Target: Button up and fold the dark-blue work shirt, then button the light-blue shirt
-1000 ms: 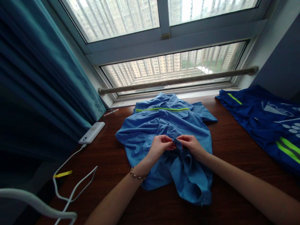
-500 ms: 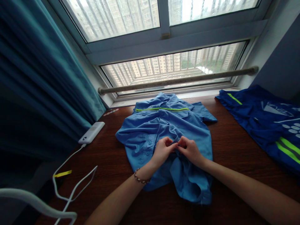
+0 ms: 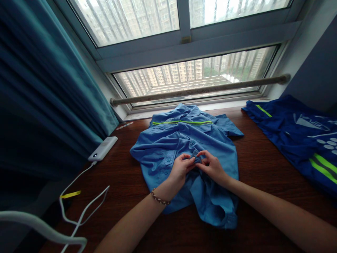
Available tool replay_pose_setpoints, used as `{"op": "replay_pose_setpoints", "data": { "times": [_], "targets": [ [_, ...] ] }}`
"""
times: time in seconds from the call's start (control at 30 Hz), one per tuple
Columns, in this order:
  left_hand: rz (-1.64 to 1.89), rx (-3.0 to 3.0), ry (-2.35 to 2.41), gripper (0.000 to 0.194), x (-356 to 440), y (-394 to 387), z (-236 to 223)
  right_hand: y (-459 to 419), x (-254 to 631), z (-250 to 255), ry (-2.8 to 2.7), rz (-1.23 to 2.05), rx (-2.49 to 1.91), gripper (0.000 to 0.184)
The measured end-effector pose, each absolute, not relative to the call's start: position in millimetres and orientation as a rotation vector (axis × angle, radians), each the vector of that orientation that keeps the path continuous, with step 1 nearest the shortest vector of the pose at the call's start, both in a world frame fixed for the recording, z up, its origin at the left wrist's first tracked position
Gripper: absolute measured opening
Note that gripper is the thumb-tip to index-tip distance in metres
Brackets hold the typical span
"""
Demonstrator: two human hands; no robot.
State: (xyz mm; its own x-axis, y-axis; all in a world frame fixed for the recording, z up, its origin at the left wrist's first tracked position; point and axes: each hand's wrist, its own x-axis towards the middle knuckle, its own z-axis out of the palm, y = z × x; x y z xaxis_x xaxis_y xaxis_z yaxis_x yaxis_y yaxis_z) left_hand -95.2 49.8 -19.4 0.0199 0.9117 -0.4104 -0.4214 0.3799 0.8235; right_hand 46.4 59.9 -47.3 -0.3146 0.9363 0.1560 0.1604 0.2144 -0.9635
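A light blue shirt (image 3: 163,140) with a yellow-green stripe across its chest lies front up, its collar toward the window. Over its lower middle, my left hand (image 3: 181,168) pinches the raised edge of the button front. Close beside it, my right hand (image 3: 212,168) pinches the same bit of cloth from the right. Fingertips of both hands nearly meet there, and whether a button sits between them is hidden. One sleeve (image 3: 216,211) bunches toward me below the right hand. The cuff with buttons (image 3: 167,160) rests left of my left hand.
Dark blue garment (image 3: 295,137) with yellow-green bands lies at the right on the wooden table (image 3: 121,175). At the left are a white power bank (image 3: 103,149), its white cable (image 3: 62,211) and a blue curtain (image 3: 52,77). A rail (image 3: 200,92) crosses the window.
Both hands have shifted slightly at the placket; the pinched cloth edge now stands up more visibly between the fingertips. The shirt otherwise lies as before.
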Motion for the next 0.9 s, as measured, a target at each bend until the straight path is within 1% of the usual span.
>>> {"op": "replay_pose_setpoints", "data": {
  "times": [0.43, 0.6, 0.7, 0.9],
  "targets": [
    [1.105, 0.468, 1.171, 0.019, -95.3, 51.0, -13.0, 59.3, 46.7, -47.6, -1.675, 1.226, -1.035, 0.026],
    [1.119, 0.484, 1.181, 0.021, -95.1, 51.0, -14.8, 60.0, 46.7, -48.3, -1.661, 1.248, -1.025, 0.028],
    [1.137, 0.509, 1.165, 0.024, -95.2, 51.3, -19.1, 60.9, 46.5, -48.1, -1.615, 1.322, -0.993, 0.029],
    [1.198, 0.604, 1.131, 0.028, -93.6, 50.4, -23.5, 61.6, 45.7, -47.6, -1.508, 1.434, -0.93, 0.026]
  ]
}}
